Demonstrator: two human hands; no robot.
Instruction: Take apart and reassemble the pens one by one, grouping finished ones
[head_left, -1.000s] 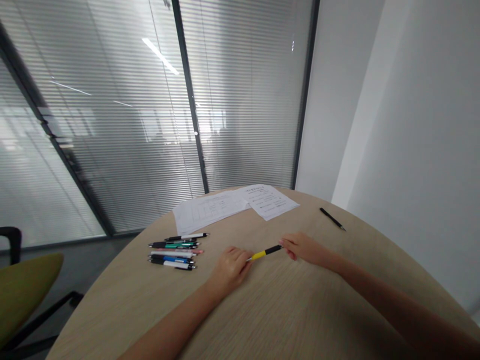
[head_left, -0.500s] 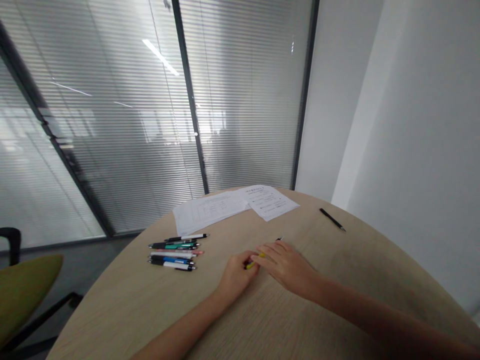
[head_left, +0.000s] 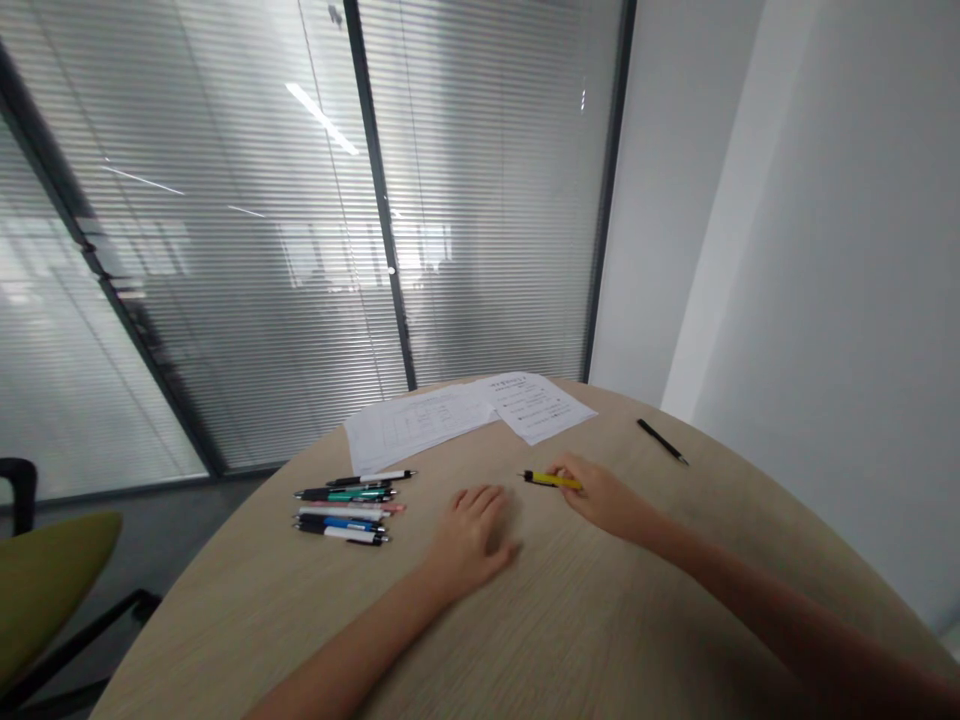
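Observation:
My right hand [head_left: 596, 494] grips a yellow and black pen [head_left: 553, 480] by one end, low over the table. The pen's tip points left, towards my other hand. Flat on the wood lies my left hand [head_left: 470, 540], palm down with its thumb spread and nothing in it. Just left of that hand is a row of several pens in white, green, pink and blue, among them a blue pen [head_left: 345, 523] and a green pen [head_left: 356, 494]. A lone black pen [head_left: 661, 441] lies farther off on the right.
Printed paper sheets [head_left: 420, 425] lie along the far edge of the round wooden table [head_left: 600, 640]. Behind it stands a glass partition with blinds [head_left: 495, 200]; a white wall is on the right. A green chair [head_left: 60, 575] stands at the left.
My hands, together around the yellow pen before, have parted. The right hand has drawn the pen up and to the right; the left has let go and flattened on the table.

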